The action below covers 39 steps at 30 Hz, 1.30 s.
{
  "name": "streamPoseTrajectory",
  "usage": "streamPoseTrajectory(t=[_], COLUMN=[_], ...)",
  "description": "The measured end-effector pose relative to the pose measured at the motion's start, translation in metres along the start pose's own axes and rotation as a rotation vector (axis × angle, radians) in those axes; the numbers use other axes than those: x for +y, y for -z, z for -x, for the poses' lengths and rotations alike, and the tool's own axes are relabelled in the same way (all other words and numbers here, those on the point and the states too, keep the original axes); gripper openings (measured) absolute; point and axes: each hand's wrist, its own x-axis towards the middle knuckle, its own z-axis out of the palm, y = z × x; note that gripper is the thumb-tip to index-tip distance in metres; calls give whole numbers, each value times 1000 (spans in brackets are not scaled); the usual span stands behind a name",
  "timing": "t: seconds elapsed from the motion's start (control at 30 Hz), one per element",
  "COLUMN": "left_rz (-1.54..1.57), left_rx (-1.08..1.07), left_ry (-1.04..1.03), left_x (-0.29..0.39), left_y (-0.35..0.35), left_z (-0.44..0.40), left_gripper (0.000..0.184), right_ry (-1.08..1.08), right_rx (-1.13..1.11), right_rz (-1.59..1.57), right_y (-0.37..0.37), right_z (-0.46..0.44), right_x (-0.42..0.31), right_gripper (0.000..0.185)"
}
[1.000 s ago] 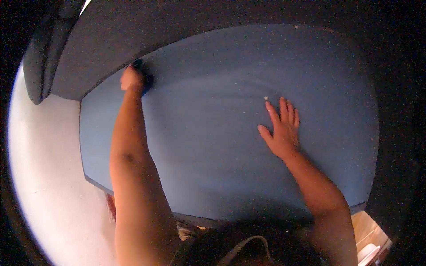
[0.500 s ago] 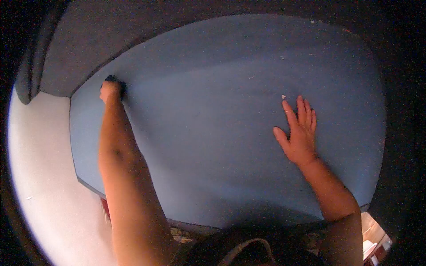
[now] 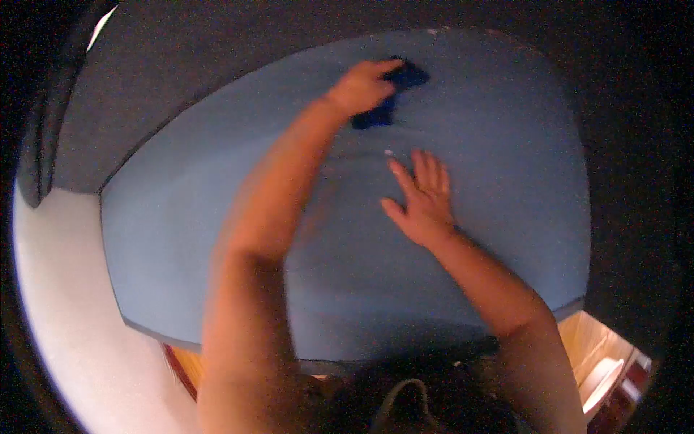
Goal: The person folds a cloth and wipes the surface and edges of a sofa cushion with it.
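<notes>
A wide blue fabric-like surface, looking like a sofa seat or mattress, fills the middle of the head view. On its far part my left hand is closed on a dark blue cloth, which spreads out past the fingers and below them. The cloth lies against the surface; the arm is slightly blurred. My right hand rests flat on the surface nearer to me, fingers spread and holding nothing. Just beyond its index fingertip is a small white speck.
Dark grey upholstery borders the surface at the far side and right. A pale wall or floor area lies at the left. Wooden flooring and a white object show at the lower right.
My left hand has swept with the cloth from the far left edge to the upper middle of the surface. My right hand stays flat near the white speck; the view has shifted somewhat.
</notes>
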Motion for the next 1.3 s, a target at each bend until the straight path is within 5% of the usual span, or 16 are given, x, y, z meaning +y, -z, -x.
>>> streamPoseTrajectory(t=[0.13,0.2,0.27,0.33,0.4,0.5,0.6,0.67,0.7,0.8,0.9,1.03,1.07,1.17,1.23,1.3], left_rz=[-861,-899,-859,-762,-810,-421,-96,-328,-482,-792,-830,-887,-759,-135,-24,-169], left_rx=[256,304,290,214,324,72,132,218,195,463,549,376,500,244,182,220], left_ry=[243,756,820,402,338,57,-242,-128,33,287,940,628,398,4,-35,12], left_x=[-4,-60,-89,-73,-4,79,106,124,105,44,-20,35,43,99,173,182], left_y=[100,126,92,50,-28,-87,-115,-81,-55,52,70,-20,-58,-87,-133,-100], left_z=[73,97,122,90,37,15,24,40,52,133,216,164,148,115,115,119], left_gripper=[49,47,44,42,38,43,44,48,50,45,41,46,46,54,55,54], right_ry=[55,60,68,62,58,61,151,-76,33,85,76,87,83,190,218,-60], right_rx=[87,97,104,73,59,75,155,-275,76,144,152,153,159,-135,21,-40], right_rz=[-151,-177,-148,-161,-157,-83,-124,-259,-126,-141,-165,-94,-82,-307,-261,-97], right_y=[-8,-15,-21,-19,-24,-48,-52,-28,-47,-40,-46,-26,-17,24,89,127], right_z=[-5,-13,1,-13,-20,-17,-13,-3,3,-4,-11,-17,-14,23,117,163], right_x=[-20,-18,-13,-9,-9,-9,-5,2,9,-6,-15,-29,-24,19,103,160], right_gripper=[69,68,67,67,67,67,66,66,66,65,65,65,65,50,31,23])
